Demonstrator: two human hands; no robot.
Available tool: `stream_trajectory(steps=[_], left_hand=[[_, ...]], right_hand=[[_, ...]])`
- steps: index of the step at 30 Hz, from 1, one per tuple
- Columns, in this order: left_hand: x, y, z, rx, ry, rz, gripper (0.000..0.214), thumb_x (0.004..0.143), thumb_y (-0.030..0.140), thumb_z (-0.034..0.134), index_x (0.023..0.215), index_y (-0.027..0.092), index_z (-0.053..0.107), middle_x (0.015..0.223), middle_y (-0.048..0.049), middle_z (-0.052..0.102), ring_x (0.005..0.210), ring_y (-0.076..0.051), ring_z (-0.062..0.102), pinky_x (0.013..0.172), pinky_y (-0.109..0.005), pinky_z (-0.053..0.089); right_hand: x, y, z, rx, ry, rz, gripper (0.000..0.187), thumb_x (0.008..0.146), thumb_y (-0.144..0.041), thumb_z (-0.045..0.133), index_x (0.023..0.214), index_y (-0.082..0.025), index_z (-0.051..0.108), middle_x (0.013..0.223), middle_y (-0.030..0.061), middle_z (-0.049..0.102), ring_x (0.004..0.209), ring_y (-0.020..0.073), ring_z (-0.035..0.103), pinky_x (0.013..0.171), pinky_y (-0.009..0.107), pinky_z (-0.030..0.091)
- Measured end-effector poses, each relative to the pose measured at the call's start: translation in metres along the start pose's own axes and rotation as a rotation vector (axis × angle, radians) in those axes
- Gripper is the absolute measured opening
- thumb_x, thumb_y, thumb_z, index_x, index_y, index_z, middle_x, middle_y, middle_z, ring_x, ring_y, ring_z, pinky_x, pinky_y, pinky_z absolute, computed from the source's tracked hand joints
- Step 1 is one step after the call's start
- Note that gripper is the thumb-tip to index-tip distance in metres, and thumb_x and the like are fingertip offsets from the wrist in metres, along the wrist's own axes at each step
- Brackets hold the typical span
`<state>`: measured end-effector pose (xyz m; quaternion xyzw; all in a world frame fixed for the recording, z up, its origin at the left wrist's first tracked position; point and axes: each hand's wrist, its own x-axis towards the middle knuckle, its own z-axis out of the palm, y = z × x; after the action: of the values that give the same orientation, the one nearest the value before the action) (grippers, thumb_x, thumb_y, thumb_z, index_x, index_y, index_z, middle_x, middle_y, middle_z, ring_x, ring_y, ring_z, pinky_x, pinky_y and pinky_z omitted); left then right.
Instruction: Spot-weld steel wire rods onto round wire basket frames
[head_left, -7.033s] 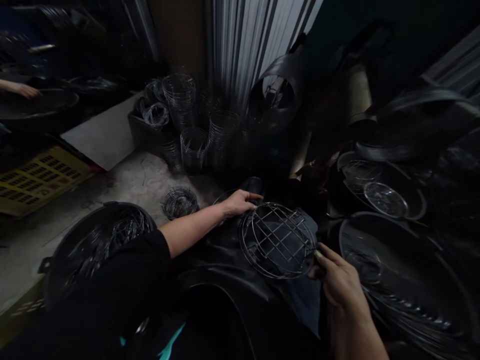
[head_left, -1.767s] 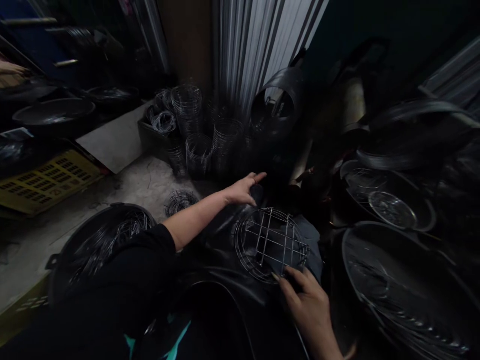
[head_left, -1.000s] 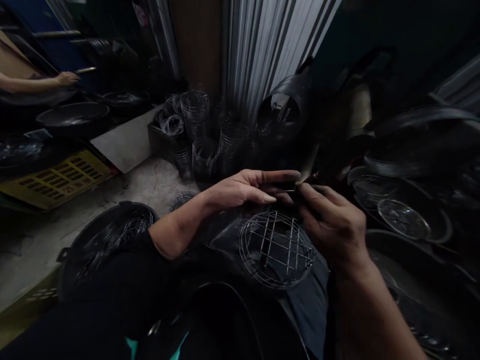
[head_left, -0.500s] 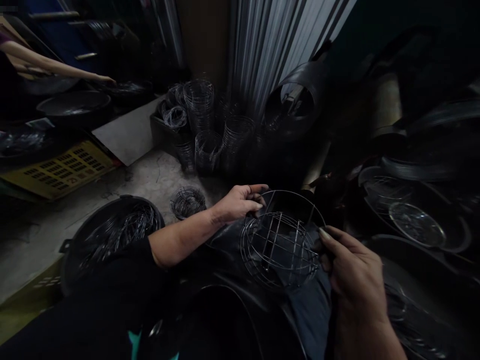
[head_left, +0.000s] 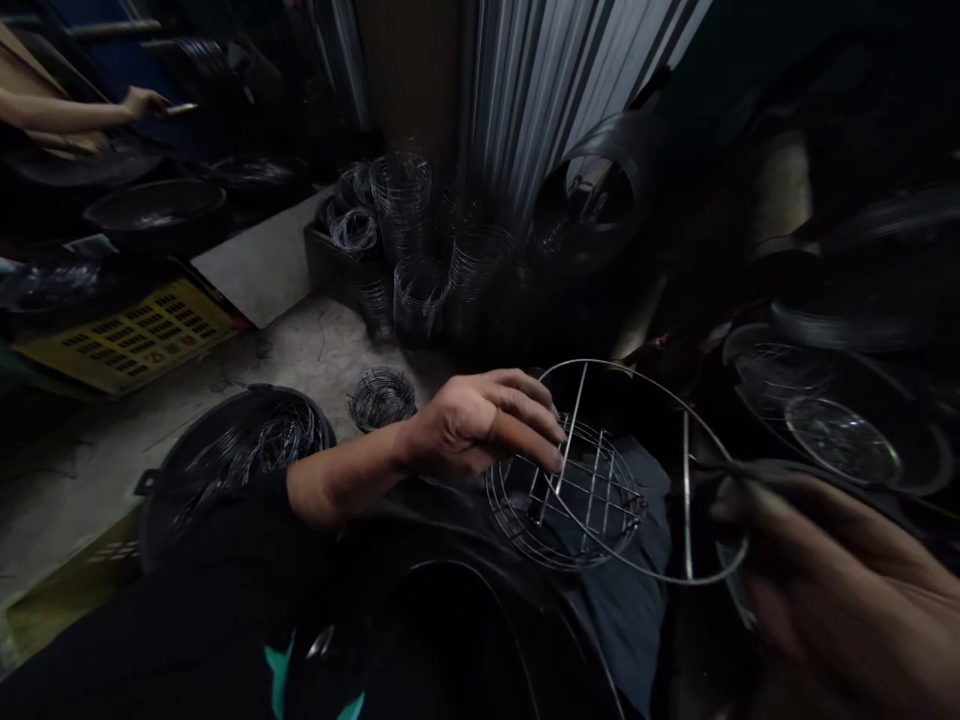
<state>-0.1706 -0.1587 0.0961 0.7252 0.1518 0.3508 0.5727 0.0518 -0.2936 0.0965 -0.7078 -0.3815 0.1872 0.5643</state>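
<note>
At the right, my right hand (head_left: 832,560) pinches the edge of a round wire ring (head_left: 686,500) with two straight crossbars, which is held tilted. My left hand (head_left: 487,425) reaches to the ring's left side with its fingers stretched out. Its fingertips are by the left crossbar, and whether they touch the wire I cannot tell. Below the ring, a small stack of round wire grates (head_left: 592,535) lies on the dark cloth over my lap. The right fingertips are partly dark and blurred.
At left stands a black tub (head_left: 225,450) of loose wire pieces, beside a small wire basket-like stack (head_left: 381,398). Tall stacks of wire rings (head_left: 420,290) stand ahead. Basins (head_left: 840,440) with wire parts are at right. A co-worker's arm (head_left: 75,110) shows above a yellow crate (head_left: 135,335).
My right hand has moved right and nearer, drawing the ring away from above the stack. My left hand's fingers have straightened toward the ring. The co-worker's hand has lifted and moved left.
</note>
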Motion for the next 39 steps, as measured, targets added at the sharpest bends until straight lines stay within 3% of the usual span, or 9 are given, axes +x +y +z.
stream_trajectory(steps=[3, 5, 9, 12, 16, 18, 23, 32, 39], left_hand=[[-0.006, -0.015, 0.011, -0.144, 0.139, -0.001, 0.032, 0.062, 0.000, 0.065, 0.075, 0.027, 0.077, 0.120, -0.0036, 0.065, 0.122, -0.028, 0.049, 0.103, -0.042, 0.039], [-0.007, -0.031, 0.014, -0.400, 0.230, -0.104, 0.043, 0.056, -0.002, 0.063, 0.087, 0.025, 0.076, 0.135, -0.0024, 0.054, 0.124, -0.028, 0.048, 0.096, -0.038, 0.044], [0.001, -0.058, 0.012, -0.828, 0.286, -0.460, 0.045, 0.057, 0.000, 0.056, 0.097, 0.012, 0.072, 0.103, -0.0124, 0.068, 0.092, -0.023, 0.065, 0.068, -0.027, 0.047], [0.013, -0.071, 0.013, -0.751, 0.367, -0.573, 0.034, 0.063, 0.001, 0.060, 0.094, 0.008, 0.071, 0.084, -0.0096, 0.069, 0.072, -0.015, 0.065, 0.061, -0.024, 0.046], [0.033, -0.093, 0.023, -0.493, 0.400, -0.534, 0.042, 0.058, -0.007, 0.061, 0.096, 0.010, 0.071, 0.082, -0.0043, 0.068, 0.069, -0.009, 0.060, 0.067, -0.022, 0.047], [0.040, -0.104, 0.028, -0.417, 0.375, -0.559, 0.044, 0.059, -0.007, 0.058, 0.098, 0.010, 0.071, 0.082, -0.0036, 0.068, 0.071, -0.008, 0.060, 0.067, -0.021, 0.047], [0.045, -0.120, 0.032, -0.338, 0.335, -0.606, 0.050, 0.061, -0.008, 0.056, 0.106, 0.011, 0.069, 0.082, -0.0039, 0.068, 0.069, -0.007, 0.059, 0.063, -0.019, 0.046], [0.035, -0.120, 0.032, -0.473, 0.364, -0.644, 0.047, 0.061, -0.009, 0.057, 0.103, 0.010, 0.069, 0.078, -0.0027, 0.068, 0.065, -0.007, 0.061, 0.062, -0.019, 0.048], [0.028, -0.115, 0.035, -0.579, 0.408, -0.642, 0.047, 0.061, -0.010, 0.055, 0.102, 0.008, 0.068, 0.077, -0.0032, 0.069, 0.064, -0.009, 0.064, 0.063, -0.021, 0.050]], right_hand=[[0.002, 0.017, 0.015, 0.256, 0.072, 0.287, 0.045, 0.056, -0.028, 0.083, 0.099, -0.019, 0.071, 0.079, 0.0049, 0.067, 0.060, 0.0159, 0.061, 0.052, 0.026, 0.053], [0.001, 0.028, 0.020, 0.348, 0.064, 0.377, 0.049, 0.050, -0.026, 0.085, 0.096, -0.017, 0.071, 0.081, 0.0053, 0.068, 0.060, 0.0149, 0.061, 0.049, 0.024, 0.052], [-0.001, 0.044, 0.016, 0.251, 0.071, 0.344, 0.050, 0.050, -0.029, 0.086, 0.096, -0.015, 0.071, 0.071, 0.0042, 0.067, 0.052, 0.0132, 0.057, 0.041, 0.021, 0.044], [0.003, 0.055, 0.010, 0.004, 0.044, 0.319, 0.052, 0.056, -0.037, 0.081, 0.102, -0.015, 0.071, 0.062, 0.0019, 0.065, 0.042, 0.0118, 0.049, 0.037, 0.023, 0.040], [0.015, 0.071, 0.012, -0.256, 0.067, 0.241, 0.042, 0.060, -0.037, 0.070, 0.095, -0.015, 0.074, 0.085, 0.0069, 0.072, 0.075, 0.0234, 0.066, 0.065, 0.030, 0.054], [0.022, 0.080, 0.015, -0.325, 0.046, 0.186, 0.040, 0.064, -0.038, 0.064, 0.095, -0.014, 0.074, 0.087, 0.0079, 0.072, 0.085, 0.0268, 0.067, 0.076, 0.034, 0.054], [0.033, 0.105, 0.015, -0.470, -0.064, 0.046, 0.038, 0.071, -0.041, 0.058, 0.096, -0.017, 0.074, 0.095, 0.0095, 0.072, 0.094, 0.0295, 0.066, 0.086, 0.040, 0.050], [0.031, 0.128, 0.013, -0.421, -0.156, 0.089, 0.049, 0.070, -0.052, 0.059, 0.099, -0.015, 0.073, 0.103, 0.0128, 0.070, 0.099, 0.0304, 0.063, 0.091, 0.045, 0.046], [0.018, 0.127, 0.018, -0.306, 0.013, 0.094, 0.052, 0.069, -0.050, 0.062, 0.100, -0.010, 0.072, 0.100, 0.0144, 0.069, 0.095, 0.0287, 0.064, 0.089, 0.041, 0.047]])
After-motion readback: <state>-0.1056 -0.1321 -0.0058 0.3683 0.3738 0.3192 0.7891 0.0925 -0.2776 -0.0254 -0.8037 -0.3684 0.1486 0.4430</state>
